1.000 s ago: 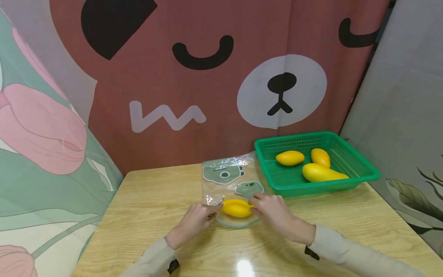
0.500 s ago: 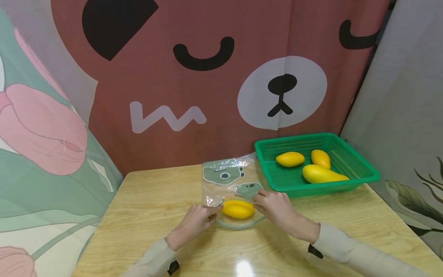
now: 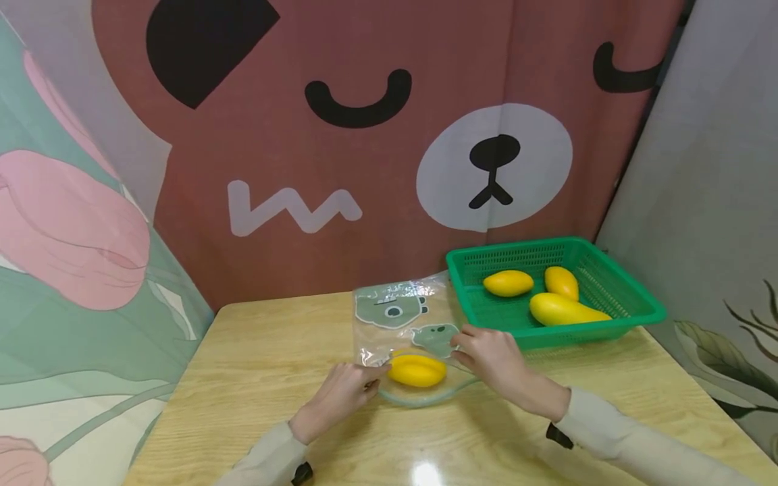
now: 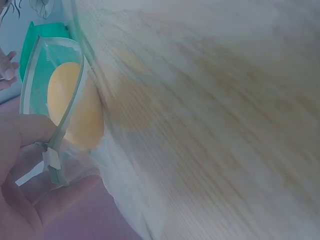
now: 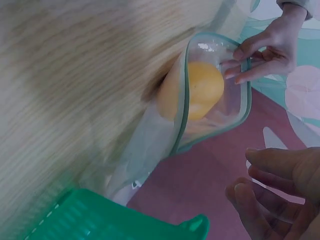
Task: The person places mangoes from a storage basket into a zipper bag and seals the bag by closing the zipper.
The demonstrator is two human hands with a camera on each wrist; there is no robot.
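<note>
One wooden table (image 3: 255, 378) before a bear curtain (image 3: 365, 135) — left hand (image 3: 340, 395) pinching bag (image 3: 401, 324), right hand (image 3: 495, 358) loose grip.

Open tabletop left and near; right far corner blocked.

Wooden table (image 3: 261, 378) lies bare to the left of the zip bag (image 3: 404, 324) and along the near edge. Green basket (image 3: 632, 297) with three mangoes (image 3: 562, 309) fills the right far corner, just beside the bag. Bear curtain (image 3: 365, 135) walls the far edge. Left hand (image 3: 340, 391) and right hand (image 3: 495, 358) flank the bag mouth, mango (image 3: 417, 370) sitting inside.
</note>
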